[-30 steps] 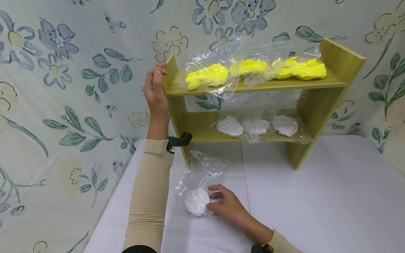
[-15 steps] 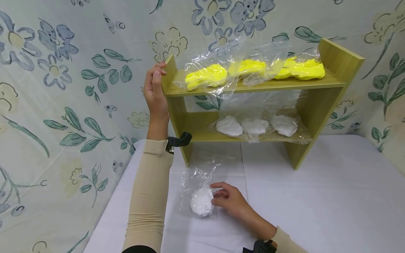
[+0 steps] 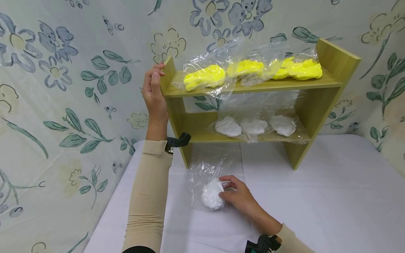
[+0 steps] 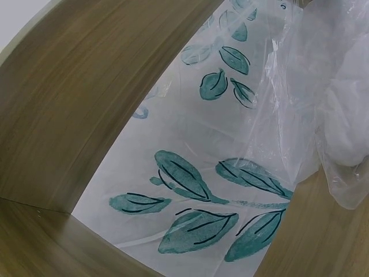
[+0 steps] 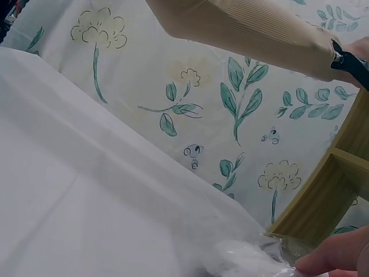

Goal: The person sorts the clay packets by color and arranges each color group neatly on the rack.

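My right hand (image 3: 239, 197) pinches the right edge of a round white lump (image 3: 211, 195) inside a clear plastic bag (image 3: 202, 172), low in front of the shelf. In the right wrist view the thumb and a finger (image 5: 331, 254) touch the same bagged lump (image 5: 242, 257). At the upper left, my left hand (image 3: 154, 94) grips the side panel of a two-tier wooden shelf (image 3: 215, 90), fingertips at its top edge. The left wrist view shows the shelf's inner side (image 4: 86, 86) and bagged white stuff (image 4: 346, 121), but not the hand.
Several bagged bright yellow lumps (image 3: 205, 76) lie along the upper tier. On the lower tier, bagged white lumps (image 3: 228, 126) sit toward the middle and right. A white cloth (image 3: 348, 196) covers the table, and a floral curtain (image 3: 79, 116) hangs behind.
The right hand has moved right and slightly toward the shelf, taking the bagged white lump along with it. The left hand keeps its hold on the shelf.
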A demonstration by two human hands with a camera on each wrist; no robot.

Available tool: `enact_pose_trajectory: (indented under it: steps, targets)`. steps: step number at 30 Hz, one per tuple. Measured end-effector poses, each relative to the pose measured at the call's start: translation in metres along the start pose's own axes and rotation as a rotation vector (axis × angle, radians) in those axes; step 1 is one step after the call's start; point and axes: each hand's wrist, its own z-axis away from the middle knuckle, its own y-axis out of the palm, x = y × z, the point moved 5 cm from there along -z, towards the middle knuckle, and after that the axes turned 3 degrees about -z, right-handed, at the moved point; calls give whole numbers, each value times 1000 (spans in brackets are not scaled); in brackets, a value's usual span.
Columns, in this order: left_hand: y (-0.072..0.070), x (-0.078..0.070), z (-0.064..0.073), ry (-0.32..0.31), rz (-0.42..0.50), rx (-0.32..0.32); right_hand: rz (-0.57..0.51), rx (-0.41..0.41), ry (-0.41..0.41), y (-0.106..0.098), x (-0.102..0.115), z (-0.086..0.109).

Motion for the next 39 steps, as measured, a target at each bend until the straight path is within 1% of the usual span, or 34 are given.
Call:
enact_pose_trajectory:
  steps: [7,11,15,17,22,26,33,39]
  targets:
    - [0,1,-1,4,4,3,-8,-38,32,-14,8,-3]
    - [0,1,-1,7,1,7,14,-60,47,-25,15,-3]
    - [0,1,-1,3,0,11,24,-76,35,-35,23,-4]
    - [1,1,-1,2,4,13,7,-80,26,-40,26,-5]
    - [0,2,-1,1,1,10,-43,-77,10,-49,32,-4]
    - [0,3,-1,1,2,8,-60,-70,2,-53,37,-2]
    - [1,6,0,3,23,23,-25,-54,-35,-56,43,3]
    - [1,6,-1,-2,24,13,22,0,-77,-57,50,14]
